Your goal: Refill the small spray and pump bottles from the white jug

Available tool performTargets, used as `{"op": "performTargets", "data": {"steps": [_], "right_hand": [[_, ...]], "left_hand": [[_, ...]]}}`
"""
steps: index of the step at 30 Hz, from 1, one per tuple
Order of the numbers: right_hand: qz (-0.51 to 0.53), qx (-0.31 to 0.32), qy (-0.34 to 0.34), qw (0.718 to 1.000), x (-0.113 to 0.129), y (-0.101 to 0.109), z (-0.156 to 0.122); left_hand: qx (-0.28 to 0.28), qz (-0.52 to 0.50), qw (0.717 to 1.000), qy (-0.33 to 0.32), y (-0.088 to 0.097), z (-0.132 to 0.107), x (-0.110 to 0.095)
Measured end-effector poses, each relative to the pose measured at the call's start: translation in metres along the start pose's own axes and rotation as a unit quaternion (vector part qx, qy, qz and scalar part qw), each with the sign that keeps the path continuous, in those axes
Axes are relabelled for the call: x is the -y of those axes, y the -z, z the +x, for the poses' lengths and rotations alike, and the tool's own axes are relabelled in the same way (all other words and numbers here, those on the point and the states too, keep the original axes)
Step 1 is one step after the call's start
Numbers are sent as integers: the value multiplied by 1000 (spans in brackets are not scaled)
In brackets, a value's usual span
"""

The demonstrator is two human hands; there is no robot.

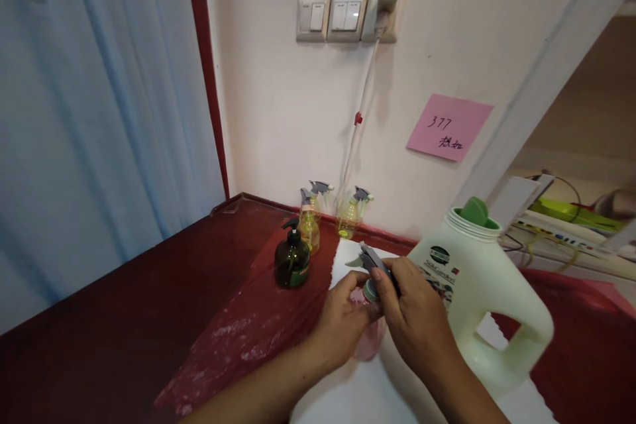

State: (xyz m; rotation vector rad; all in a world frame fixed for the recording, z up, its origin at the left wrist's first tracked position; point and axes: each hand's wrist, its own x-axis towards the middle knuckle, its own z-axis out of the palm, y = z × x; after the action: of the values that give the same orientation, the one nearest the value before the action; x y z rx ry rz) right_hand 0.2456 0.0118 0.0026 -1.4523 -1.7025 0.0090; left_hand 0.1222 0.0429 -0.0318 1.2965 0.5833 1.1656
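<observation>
The left hand (342,313) grips a pink bottle (368,346), the right hand (416,308) a grey sprayer (381,270) (3 yellow bottles (311,233) stand beyond).

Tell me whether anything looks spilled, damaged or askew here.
No spill or damage shows. The thin, translucent red plastic sheet lies wrinkled on the dark red tabletop, and the large pale-green plastic jug beside the right hand stands uncapped, its threaded neck exposed.
</observation>
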Motion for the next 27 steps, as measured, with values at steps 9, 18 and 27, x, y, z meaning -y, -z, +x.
{"op": "performTargets", "data": {"steps": [9,18,27], "right_hand": [[4,1,1,1000,-1,0,1],[4,3,-1,1000,1,0,0],[-1,-5,-4,1000,-1,0,0]], "left_hand": [[21,22,1000,9,3,-1,5],[2,-7,1000,6,0,-1,-2],[29,26,999,-3,4,-2,6]]}}
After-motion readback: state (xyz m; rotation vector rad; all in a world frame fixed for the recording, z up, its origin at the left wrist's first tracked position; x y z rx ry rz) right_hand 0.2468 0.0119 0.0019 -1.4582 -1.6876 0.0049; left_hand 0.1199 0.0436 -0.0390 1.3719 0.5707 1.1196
